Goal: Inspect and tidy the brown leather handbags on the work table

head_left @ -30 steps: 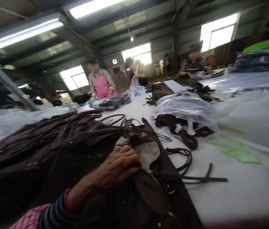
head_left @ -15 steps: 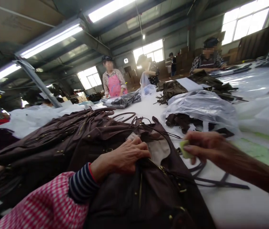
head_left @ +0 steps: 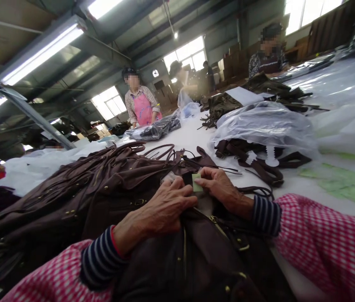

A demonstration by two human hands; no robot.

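As a green slip (head_left: 197,184) sits pinched in the right hand (head_left: 223,188) over an open brown bag (head_left: 161,256), the left hand (head_left: 161,203) clamps the bag's zippered edge.
More brown bags (head_left: 79,184) lie heaped alongside; beyond, brown straps (head_left: 270,173) spill from clear plastic (head_left: 259,121) on the white bench (head_left: 193,137).

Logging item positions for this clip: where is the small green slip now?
In the head view, just right of centre, the green slip is pinched in the right hand at the brown bag's opening.
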